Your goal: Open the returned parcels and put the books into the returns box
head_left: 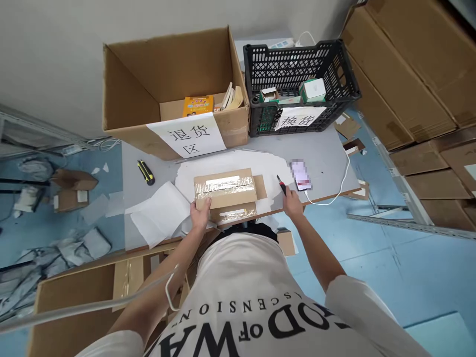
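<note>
A small cardboard box [225, 187] with clear tape along its seam lies on the table's white paper, one flap sticking out on its right. My left hand [200, 214] grips its near left corner, thumb on top and the other fingers partly hidden. To the right of the box, my right hand [292, 203] is closed around a knife [282, 186] with a red and black handle. Its thin dark tip points away from me and does not touch the box. A phone [300, 174] with a lit screen lies just beyond my right hand.
A large open carton [128, 139] and a black plastic crate [256, 124] stand at the table's back, both holding small boxes. A yellow and black utility knife [146, 172] lies at left. Crumpled white paper [159, 213] overhangs the front edge. A white cable [336, 194] trails right.
</note>
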The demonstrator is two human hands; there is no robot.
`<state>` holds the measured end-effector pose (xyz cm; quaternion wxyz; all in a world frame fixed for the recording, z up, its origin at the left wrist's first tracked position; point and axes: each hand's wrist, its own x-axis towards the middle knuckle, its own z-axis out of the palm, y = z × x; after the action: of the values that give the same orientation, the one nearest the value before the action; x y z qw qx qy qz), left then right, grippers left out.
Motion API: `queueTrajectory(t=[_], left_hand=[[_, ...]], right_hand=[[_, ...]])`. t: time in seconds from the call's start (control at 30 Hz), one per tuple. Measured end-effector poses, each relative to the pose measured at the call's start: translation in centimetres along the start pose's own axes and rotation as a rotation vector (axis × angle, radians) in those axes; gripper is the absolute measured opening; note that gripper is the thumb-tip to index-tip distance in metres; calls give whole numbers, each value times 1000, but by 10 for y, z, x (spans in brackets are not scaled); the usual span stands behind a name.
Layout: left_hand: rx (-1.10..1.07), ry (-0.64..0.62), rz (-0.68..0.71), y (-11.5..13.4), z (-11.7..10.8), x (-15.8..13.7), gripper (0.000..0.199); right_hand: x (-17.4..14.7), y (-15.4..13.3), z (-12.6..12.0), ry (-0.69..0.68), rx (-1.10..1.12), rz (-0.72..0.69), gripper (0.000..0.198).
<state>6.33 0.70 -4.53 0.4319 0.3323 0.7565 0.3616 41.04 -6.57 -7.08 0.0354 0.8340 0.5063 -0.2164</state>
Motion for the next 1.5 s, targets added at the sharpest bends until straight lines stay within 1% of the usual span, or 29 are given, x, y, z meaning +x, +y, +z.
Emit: queueTrajectory(t=[0.07, 0.13, 0.23, 0.3, 0.4, 0.47, 0.53, 0.6, 0.67, 0.7, 0.73, 0.77, 0.8, 0.87, 0.93, 0.97, 1.03, 1.13, 1.27, 1.4, 1.5], left_hand=[[13, 4, 15, 0, 0, 0, 56], [34, 3, 31, -2, 0, 1, 56], [73, 11, 54, -6, 0, 5, 57], [94, 25, 91, -8, 0, 6, 61], [141, 69, 202, -7, -1, 5, 73], [231, 109, 321, -4, -2, 2, 78], [350, 138, 471, 1, -3, -2, 75], [455, 133, 604, 7, -3, -6, 59], [537, 83, 695, 11, -3, -6, 34], [571, 36, 735, 13, -3, -5, 22], [598, -31, 778, 13, -3, -4, 15], [613, -116, 827, 14, -3, -1, 15], [615, -207, 875, 14, -3, 2, 18], [591, -357, 961, 13, -4, 7, 26], [567, -431, 1018, 11, -5, 10, 30], [567, -439, 1036, 10, -6, 10, 31], [589, -443, 1057, 9, -7, 8, 31], [637, -447, 1054, 9, -7, 5, 33], [660, -463, 1024, 11, -6, 3, 34], [652, -479, 1037, 14, -7, 4, 35], [658, -484, 1021, 14, -7, 4, 34]], right_hand=[[6, -4, 20, 1, -34, 18, 55], [12, -5, 33, 19, -57, 28, 57], [19, -6, 47, 45, -56, 28, 60], [22, -6, 53, 57, -47, 20, 62], [22, -6, 56, 69, -41, -1, 65], [21, -7, 54, 82, -35, -33, 65], [20, -9, 48, 106, -14, -64, 62], [19, -15, 35, 142, 32, -82, 60], [18, -24, 15, 194, 94, -110, 59], [18, -32, 3, 224, 124, -146, 58], [18, -40, -11, 252, 151, -200, 57], [18, -51, -24, 274, 173, -271, 57], [18, -62, -37, 286, 187, -356, 57], [19, -87, -60, 263, 188, -549, 57], [21, -112, -74, 199, 153, -729, 58], [23, -123, -78, 164, 127, -796, 60], [27, -140, -79, 107, 70, -870, 66], [34, -154, -75, 50, -7, -884, 72], [38, -159, -69, 32, -95, -886, 65], [35, -161, -64, 54, -213, -882, 61], [34, -164, -62, 72, -289, -897, 57]])
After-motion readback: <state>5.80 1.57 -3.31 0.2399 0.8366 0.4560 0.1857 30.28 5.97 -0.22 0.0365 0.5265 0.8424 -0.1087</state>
